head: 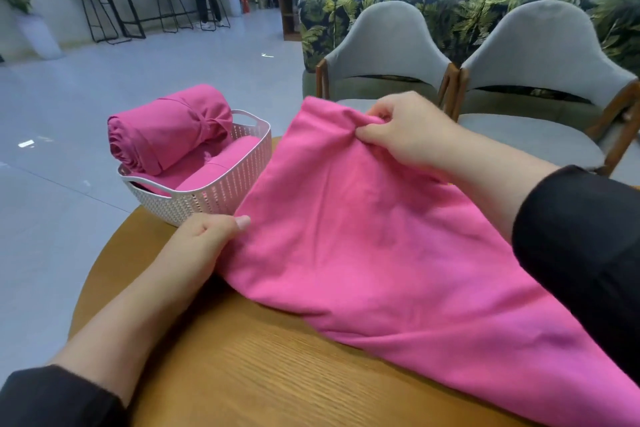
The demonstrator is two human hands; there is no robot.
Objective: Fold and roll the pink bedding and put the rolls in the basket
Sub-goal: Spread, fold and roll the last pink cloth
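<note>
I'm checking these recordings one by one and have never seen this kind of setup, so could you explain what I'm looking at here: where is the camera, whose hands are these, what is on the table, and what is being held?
There is no machine here. The single picture comes from a camera worn on a person's head, looking forward and down, so the two bare arms reaching in from the bottom are that person's own.

On the round wooden table lies a pink sheet, spread out and partly lifted. The left hand grips its near-left edge. The right hand pinches the far edge and holds it up off the table.

At the table's far-left side stands a white basket. A big pink roll rests on top of it, over at least one smaller roll inside.

Behind the table are two grey chairs, and other people further off.
</note>
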